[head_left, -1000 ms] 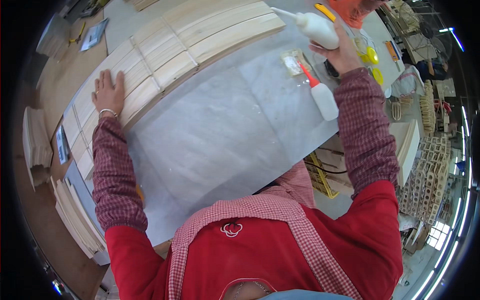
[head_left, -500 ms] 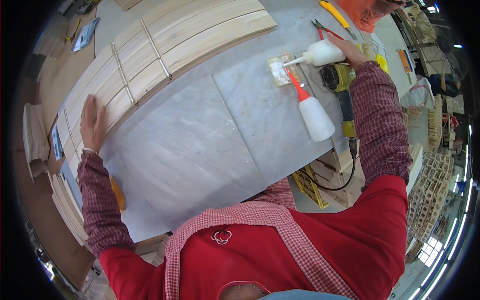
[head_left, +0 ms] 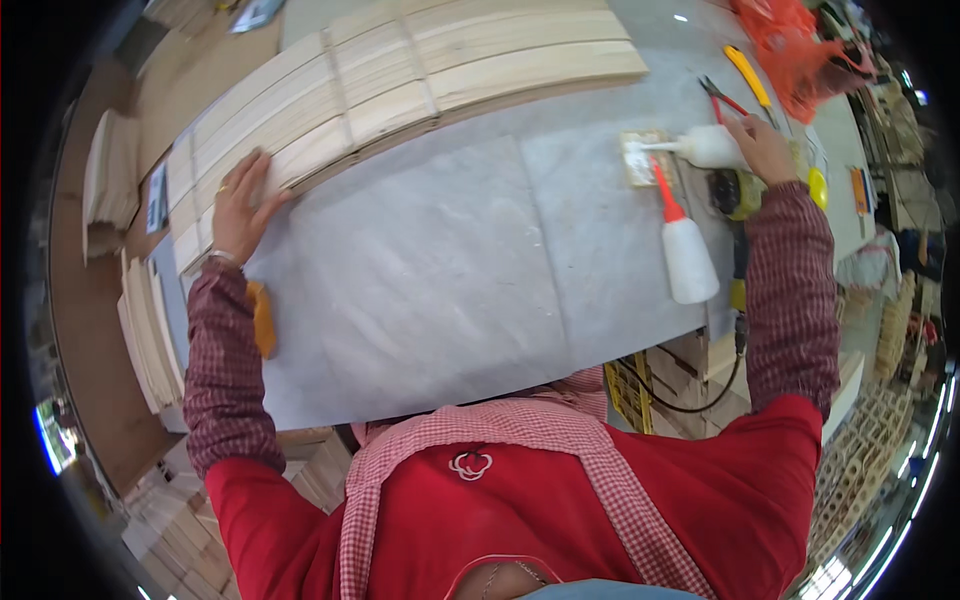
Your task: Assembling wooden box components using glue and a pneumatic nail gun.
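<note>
My left hand lies on the near left part of a stack of pale wooden slats, fingers stretched out and thumb apart, slightly blurred. Thin bands or rods cross the stack. At the right, my right hand has its fingers round the base of a white squeeze bottle, which lies on its side. The bottle's white nozzle rests at a small whitish block. A second squeeze bottle with a red nozzle lies nearer me, its tip at the same block.
Beyond my right hand are red-handled pliers, a yellow utility knife and an orange plastic bag. A yellow-green power tool lies beside my right forearm, its black cord hanging over the edge. More slats stand left.
The whole view has shifted, so the table's things appear farther right. My left thumb now sits farther from the fingers on the slats. My right hand stays on the white bottle, which appears more level.
</note>
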A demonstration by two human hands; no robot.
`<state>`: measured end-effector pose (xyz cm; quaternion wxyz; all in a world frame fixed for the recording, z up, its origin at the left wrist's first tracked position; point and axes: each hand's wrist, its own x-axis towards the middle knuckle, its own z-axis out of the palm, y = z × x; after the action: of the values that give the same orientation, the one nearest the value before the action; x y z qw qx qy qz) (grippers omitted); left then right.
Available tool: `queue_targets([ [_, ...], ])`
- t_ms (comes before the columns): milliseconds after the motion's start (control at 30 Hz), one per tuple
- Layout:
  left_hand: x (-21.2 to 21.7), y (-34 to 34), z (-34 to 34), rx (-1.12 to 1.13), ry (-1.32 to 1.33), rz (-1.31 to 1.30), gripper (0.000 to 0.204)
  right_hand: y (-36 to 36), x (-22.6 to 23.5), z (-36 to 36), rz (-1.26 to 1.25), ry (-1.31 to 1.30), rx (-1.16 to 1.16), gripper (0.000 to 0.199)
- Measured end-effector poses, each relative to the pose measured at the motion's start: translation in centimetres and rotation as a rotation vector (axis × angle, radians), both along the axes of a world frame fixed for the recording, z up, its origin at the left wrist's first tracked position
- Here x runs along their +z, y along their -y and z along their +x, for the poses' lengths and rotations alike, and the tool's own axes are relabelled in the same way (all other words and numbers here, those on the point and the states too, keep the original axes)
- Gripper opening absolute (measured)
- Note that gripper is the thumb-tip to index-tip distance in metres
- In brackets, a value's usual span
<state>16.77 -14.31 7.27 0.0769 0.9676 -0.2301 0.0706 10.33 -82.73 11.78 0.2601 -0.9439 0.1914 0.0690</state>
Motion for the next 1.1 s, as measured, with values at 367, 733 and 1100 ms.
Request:
queue_targets([
  [367, 2.8, 0.1, -0.1, 0.064, -0.148, -0.098, 0.045, -23.6, -1.1, 5.4, 1.186, -0.074, -0.177, 0.047],
  [733, 1.4, -6.9, -8.7, 0.762, -0.142, -1.504, 0.04, -25.7, -3.3, 6.7, 1.372, 0.274, -0.521, 0.03],
  [1100, 0.8, -9.8, -9.3, 0.841, -0.283, -2.123, 0.034, -24.6, -1.1, -4.2, 1.449, 0.377, -0.428, 0.024],
])
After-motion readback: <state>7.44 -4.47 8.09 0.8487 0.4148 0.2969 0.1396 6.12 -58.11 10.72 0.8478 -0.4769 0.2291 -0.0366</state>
